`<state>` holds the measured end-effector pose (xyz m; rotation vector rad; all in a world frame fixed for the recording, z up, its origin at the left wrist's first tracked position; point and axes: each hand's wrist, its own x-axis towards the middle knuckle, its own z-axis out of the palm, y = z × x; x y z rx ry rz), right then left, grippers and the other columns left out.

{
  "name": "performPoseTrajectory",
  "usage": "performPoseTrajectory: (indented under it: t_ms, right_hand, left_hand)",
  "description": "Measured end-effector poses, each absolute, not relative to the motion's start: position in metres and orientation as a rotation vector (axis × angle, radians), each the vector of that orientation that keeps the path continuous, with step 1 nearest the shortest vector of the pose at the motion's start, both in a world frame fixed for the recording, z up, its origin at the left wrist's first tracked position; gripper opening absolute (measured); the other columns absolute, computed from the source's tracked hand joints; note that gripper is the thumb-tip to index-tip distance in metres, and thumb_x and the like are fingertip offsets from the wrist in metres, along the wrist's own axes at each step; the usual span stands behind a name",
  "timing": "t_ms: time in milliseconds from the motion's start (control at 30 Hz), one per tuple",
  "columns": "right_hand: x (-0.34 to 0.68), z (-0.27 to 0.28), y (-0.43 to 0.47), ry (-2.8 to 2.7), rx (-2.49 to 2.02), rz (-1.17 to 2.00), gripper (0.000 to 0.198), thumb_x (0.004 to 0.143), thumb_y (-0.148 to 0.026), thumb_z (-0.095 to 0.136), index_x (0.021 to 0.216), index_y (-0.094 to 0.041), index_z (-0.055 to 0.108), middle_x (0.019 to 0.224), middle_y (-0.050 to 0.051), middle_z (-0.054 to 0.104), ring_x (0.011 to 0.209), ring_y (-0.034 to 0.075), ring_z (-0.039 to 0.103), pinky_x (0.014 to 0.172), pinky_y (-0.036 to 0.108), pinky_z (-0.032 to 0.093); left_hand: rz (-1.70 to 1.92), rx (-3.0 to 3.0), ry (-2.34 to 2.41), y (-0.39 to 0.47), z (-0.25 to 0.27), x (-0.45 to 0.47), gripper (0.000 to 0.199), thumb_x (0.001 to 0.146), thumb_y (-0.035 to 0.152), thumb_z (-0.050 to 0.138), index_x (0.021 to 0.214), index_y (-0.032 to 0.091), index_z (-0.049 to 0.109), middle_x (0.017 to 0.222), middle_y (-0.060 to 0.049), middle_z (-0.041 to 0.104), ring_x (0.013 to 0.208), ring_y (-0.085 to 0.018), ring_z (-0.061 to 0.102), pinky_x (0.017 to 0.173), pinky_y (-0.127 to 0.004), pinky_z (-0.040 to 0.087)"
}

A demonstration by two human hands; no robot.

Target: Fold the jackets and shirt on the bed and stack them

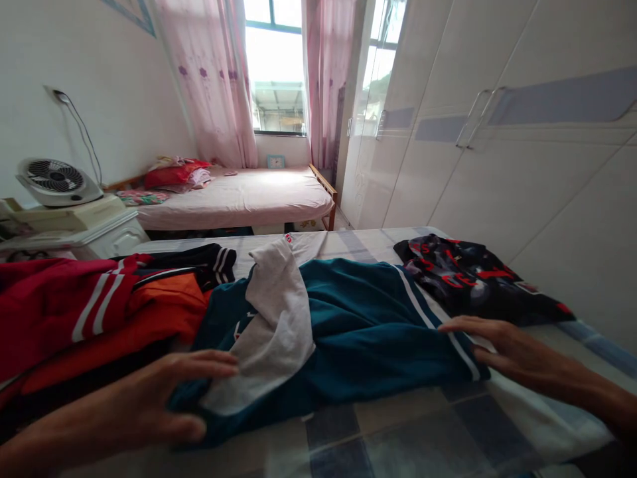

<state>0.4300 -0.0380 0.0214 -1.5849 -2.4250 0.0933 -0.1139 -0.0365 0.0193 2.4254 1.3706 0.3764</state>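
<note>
A teal top (358, 318) with white stripes lies spread on the bed in front of me. Its light grey sleeve (283, 318) is folded across the left part of the body. My left hand (169, 392) is at the near left of the top, thumb and fingers apart, fingertips close to the sleeve; whether they touch it is unclear. On the other side my right hand (497, 342) is over the striped edge, its fingers extended and apart from the thumb. Neither hand is gripping cloth.
A heap of red and orange clothes (164, 302) lies to the left, and a folded black printed garment (468, 272) to the right. Beyond the checked bedsheet (388, 431) stand a second bed (259, 196), a fan (57, 179) on a cabinet, and a white wardrobe (448, 179).
</note>
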Motion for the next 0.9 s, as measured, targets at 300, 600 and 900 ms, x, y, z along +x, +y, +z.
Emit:
performPoseTrajectory:
  t_ms: [300, 600, 900]
  right_hand:
    - [0.394, -0.003, 0.092, -2.327, -1.652, -0.167, 0.043, 0.084, -0.03, 0.044, 0.124, -0.018, 0.055, 0.129, 0.011, 0.055, 0.123, 0.028, 0.045, 0.101, 0.045, 0.037]
    - [0.397, 0.021, 0.148, -2.189, -1.694, 0.004, 0.03, 0.088, -0.034, 0.041, 0.097, -0.017, 0.064, 0.092, 0.006, 0.068, 0.084, 0.019, 0.062, 0.076, 0.028, 0.046]
    - [0.382, -0.002, 0.145, -2.081, -1.885, -0.152, 0.041, 0.084, -0.028, 0.049, 0.121, -0.012, 0.055, 0.124, 0.016, 0.055, 0.111, 0.028, 0.054, 0.094, 0.04, 0.042]
  left_hand:
    - [0.307, 2.363, 2.022, 0.08, 0.007, -0.067, 0.058, 0.084, 0.053, 0.037, 0.12, 0.011, 0.057, 0.122, -0.017, 0.06, 0.117, -0.03, 0.053, 0.096, -0.039, 0.04]
    - [0.771, 2.502, 1.921, 0.09, 0.006, -0.075, 0.045, 0.09, 0.047, 0.032, 0.11, 0.018, 0.06, 0.107, -0.008, 0.064, 0.099, -0.023, 0.058, 0.086, -0.031, 0.044]
    - [0.612, 2.788, 1.931, 0.086, -0.005, -0.056, 0.048, 0.089, 0.037, 0.04, 0.124, 0.008, 0.052, 0.122, -0.019, 0.054, 0.114, -0.032, 0.049, 0.096, -0.046, 0.041]
